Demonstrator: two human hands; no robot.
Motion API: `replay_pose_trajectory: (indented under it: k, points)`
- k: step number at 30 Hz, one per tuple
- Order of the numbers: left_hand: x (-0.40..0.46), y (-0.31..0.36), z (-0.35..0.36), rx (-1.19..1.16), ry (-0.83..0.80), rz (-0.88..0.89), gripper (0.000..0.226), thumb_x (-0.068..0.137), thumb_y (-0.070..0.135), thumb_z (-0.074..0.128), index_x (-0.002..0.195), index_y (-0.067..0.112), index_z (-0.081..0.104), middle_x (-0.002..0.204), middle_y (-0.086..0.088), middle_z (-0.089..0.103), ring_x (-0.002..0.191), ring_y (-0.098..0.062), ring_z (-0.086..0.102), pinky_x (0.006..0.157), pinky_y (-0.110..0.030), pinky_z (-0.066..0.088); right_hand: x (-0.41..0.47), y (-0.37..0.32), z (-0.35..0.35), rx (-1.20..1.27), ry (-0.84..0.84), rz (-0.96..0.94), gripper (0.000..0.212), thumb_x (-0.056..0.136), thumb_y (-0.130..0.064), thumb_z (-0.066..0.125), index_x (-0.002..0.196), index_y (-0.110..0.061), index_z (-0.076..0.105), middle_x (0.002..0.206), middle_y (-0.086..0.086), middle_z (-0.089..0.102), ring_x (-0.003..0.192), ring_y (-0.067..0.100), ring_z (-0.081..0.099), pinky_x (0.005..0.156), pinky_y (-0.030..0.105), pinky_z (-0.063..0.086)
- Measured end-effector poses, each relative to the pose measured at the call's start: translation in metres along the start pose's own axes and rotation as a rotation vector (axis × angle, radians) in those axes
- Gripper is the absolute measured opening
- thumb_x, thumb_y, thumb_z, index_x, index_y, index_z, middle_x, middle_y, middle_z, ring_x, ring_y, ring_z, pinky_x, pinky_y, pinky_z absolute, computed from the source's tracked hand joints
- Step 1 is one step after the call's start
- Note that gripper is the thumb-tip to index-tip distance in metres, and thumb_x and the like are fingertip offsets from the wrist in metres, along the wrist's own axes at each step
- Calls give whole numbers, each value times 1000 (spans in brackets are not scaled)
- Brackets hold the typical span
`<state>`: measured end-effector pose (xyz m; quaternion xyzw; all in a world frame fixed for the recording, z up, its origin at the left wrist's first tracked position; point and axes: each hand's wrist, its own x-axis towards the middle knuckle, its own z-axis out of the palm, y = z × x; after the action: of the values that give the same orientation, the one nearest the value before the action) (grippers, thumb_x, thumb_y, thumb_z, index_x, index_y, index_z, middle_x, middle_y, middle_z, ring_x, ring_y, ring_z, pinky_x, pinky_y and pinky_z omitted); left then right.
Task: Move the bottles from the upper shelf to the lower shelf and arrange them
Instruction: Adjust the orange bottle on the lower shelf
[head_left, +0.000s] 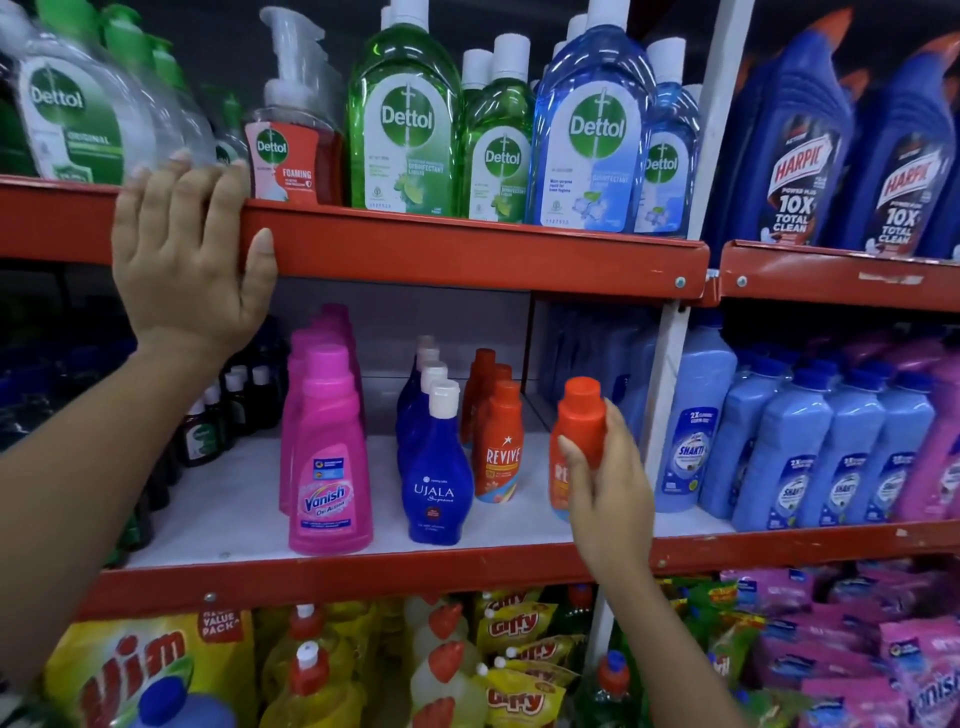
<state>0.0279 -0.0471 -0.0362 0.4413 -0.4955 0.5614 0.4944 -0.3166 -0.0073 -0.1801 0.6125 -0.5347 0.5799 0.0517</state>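
Note:
My right hand (608, 483) grips an orange Revive bottle (579, 421) upright on the lower shelf (363, 566), right of a row of orange Revive bottles (498, 447). My left hand (187, 260) rests flat on the red front edge of the upper shelf (467, 254), fingers curled over the lip, holding no bottle. On the upper shelf stand a red Dettol foaming pump bottle (291, 150), green Dettol bottles (405, 124) and blue Dettol bottles (592, 130). A clear Dettol pouch (78, 109) sits just above my left fingers.
The lower shelf also holds pink Vanish bottles (327, 457), blue Ujala bottles (436, 467) and small dark bottles (218, 415) at left. A white upright post (670, 364) divides the bays; Harpic bottles (795, 156) and light-blue Shakti bottles (779, 457) stand to the right. Dish liquid and pouches fill the bottom shelf.

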Motion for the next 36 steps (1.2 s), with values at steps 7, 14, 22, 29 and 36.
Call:
replay_pose_trajectory:
  k: [7,14,22,29,36]
  points:
    - [3,0,-3,56,-3,30,50,104,36,29,136,3,49,128,-22,59,128,-39,47,114,-47,26,16,-5,34,260,-209,125,51,96,-33,52,141,-16,38,128,10,62,110,26,64,92,49,54]
    - [3,0,-2,69,-4,45,53,105,38,25,136,3,51,127,-21,60,128,-38,48,114,-47,28,11,11,48,284,-251,201,50,96,-31,53,140,-16,39,131,10,59,117,27,60,98,51,51]
    - [4,2,-7,58,-45,31,55,105,39,25,136,2,51,129,-22,59,131,-39,46,115,-48,25,-3,12,48,213,-273,194,62,95,-41,48,149,-19,26,141,10,52,123,26,57,98,52,52]
    - [-17,25,-26,-6,-150,-114,60,105,42,29,150,2,35,154,-22,36,146,-36,25,122,-49,5,-19,-4,43,32,-226,197,78,91,-51,48,153,-15,17,157,12,32,144,28,33,114,50,35]
    - [-140,87,-70,-291,-464,-356,66,102,45,28,151,2,33,158,-19,30,148,-30,22,121,-50,20,-70,-70,74,138,-164,-77,49,95,-23,56,141,-12,44,141,7,50,131,22,45,106,26,34]
